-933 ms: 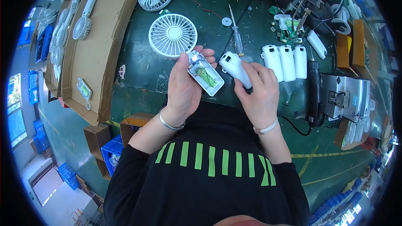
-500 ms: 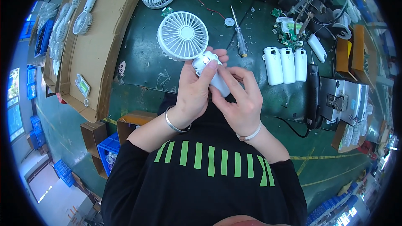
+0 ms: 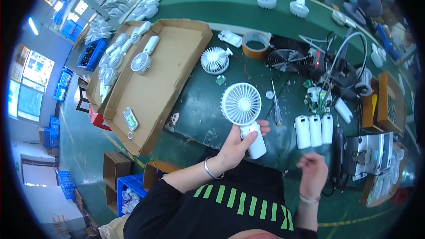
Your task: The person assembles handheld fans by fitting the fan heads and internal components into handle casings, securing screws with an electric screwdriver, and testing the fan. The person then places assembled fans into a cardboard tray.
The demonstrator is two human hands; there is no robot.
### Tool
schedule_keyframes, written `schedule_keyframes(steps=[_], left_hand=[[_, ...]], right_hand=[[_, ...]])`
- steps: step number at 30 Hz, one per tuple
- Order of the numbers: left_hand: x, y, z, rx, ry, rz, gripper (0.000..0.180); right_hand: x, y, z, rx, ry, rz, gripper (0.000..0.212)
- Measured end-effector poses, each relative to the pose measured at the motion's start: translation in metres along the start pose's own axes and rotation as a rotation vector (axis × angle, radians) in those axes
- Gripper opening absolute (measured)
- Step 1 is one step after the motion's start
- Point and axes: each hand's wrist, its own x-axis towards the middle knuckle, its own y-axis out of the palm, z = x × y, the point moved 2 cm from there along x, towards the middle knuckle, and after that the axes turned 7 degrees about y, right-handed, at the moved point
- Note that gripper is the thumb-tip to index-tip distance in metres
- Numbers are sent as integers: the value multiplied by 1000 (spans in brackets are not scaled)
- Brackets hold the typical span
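My left hand [image 3: 232, 150] is closed around the handle of a white handheld fan [image 3: 243, 104], its thumb across the handle and the round slatted head pointing away from me. Off to the right, my right hand [image 3: 314, 173] is apart from the fan, with slightly blurred fingers loosely bent and nothing visible in them. Just beyond it, three white handle housings [image 3: 314, 131] stand side by side on the dark green table. To its right is a black electric screwdriver [image 3: 338, 150]. A screwdriver with a clear handle [image 3: 277, 111] lies past the fan.
A cardboard tray [image 3: 150, 88] on the left holds a fan and a small part. Beyond the table, several fans rest on a green belt [image 3: 243, 2]. Tape roll [image 3: 256, 45], black round grille [image 3: 288, 60], circuit boards [image 3: 319, 99] and a metal box [image 3: 367, 150] surround the work area.
My right hand has let go of the fan and moved right, toward the electric screwdriver and housings. My left hand still holds the fan. The view has shifted, showing more of the far belt.
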Motion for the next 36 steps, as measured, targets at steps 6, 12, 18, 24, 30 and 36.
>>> schedule_keyframes(steps=[6, 12, 18, 24, 30, 36], left_hand=[[-3, 11, -8, 62, -71, 232, 41], [-6, 20, -4, 94, -105, 371, 51], [-9, 20, -2, -93, -191, 201, 43], [-11, 19, -10, -267, -289, 48, 55], [-10, 23, 6, -637, -312, 226, 46], [-12, 27, 6, -332, -373, 188, 36]], right_hand=[[-19, -100, -10, 743, 205, 37, 50], [-34, -131, -16, 1269, 292, 40, 58], [-40, -114, -1, 750, -19, -433, 52], [-38, -128, 65, -222, -851, -583, 54], [-24, -75, 119, -535, -1231, -397, 70], [37, -4, 81, 111, -338, 653, 139]])
